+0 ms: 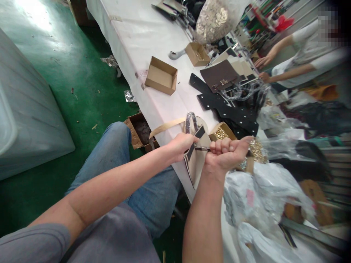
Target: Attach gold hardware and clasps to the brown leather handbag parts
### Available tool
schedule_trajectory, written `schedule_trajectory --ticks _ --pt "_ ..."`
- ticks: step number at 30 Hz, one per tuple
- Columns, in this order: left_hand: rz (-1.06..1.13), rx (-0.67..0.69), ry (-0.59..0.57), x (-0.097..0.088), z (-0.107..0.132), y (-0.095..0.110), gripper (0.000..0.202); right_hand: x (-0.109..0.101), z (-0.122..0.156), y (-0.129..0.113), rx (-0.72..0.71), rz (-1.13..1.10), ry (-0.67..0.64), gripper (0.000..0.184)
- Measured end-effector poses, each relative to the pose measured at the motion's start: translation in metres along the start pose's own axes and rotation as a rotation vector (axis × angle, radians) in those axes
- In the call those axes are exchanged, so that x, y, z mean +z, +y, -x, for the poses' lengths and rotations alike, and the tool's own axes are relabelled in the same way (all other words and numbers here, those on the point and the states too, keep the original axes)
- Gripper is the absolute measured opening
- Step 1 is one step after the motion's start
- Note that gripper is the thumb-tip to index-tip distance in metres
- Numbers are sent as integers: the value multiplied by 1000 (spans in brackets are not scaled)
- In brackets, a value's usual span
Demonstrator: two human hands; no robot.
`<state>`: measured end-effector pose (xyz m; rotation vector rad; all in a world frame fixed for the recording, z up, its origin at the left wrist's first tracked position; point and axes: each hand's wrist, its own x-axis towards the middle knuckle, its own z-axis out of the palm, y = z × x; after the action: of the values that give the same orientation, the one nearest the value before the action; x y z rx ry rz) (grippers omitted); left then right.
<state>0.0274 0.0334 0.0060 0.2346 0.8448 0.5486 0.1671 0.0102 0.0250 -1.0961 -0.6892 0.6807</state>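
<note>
My left hand (181, 146) is closed on the edge of a beige bag piece (195, 166) with a black strip, held at the table's near edge. In my right fist (226, 151), thumb pointing outward, is a thin dark tool (202, 148). Its shaft points left and meets the black strip beside my left fingers; the fist hides its handle, so I cannot tell its exact kind. Behind the bag piece stand a roll of tape (203, 125) with a loose tan strip and a dark ring-shaped strap (191, 122). A small box of gold-coloured hardware (221, 132) sits just beyond my right hand.
On the white table (128, 29) are an open cardboard box (161, 75), a dark brown bag flap (221, 75), black studded pieces (233, 113) and crumpled plastic bags (255, 193). A co-worker's hands (264, 67) are at the far side. A large bin (30, 106) stands left.
</note>
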Motion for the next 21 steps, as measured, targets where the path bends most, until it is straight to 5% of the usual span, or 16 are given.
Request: schedule_trajectory --ticks 10,21 --pt "17 -86 -190 -2 9 13 29 0 0 2 -1 -8 -39 68" --pt "103 -134 -212 -37 -12 2 18 32 22 -1 -262 89 -57 71"
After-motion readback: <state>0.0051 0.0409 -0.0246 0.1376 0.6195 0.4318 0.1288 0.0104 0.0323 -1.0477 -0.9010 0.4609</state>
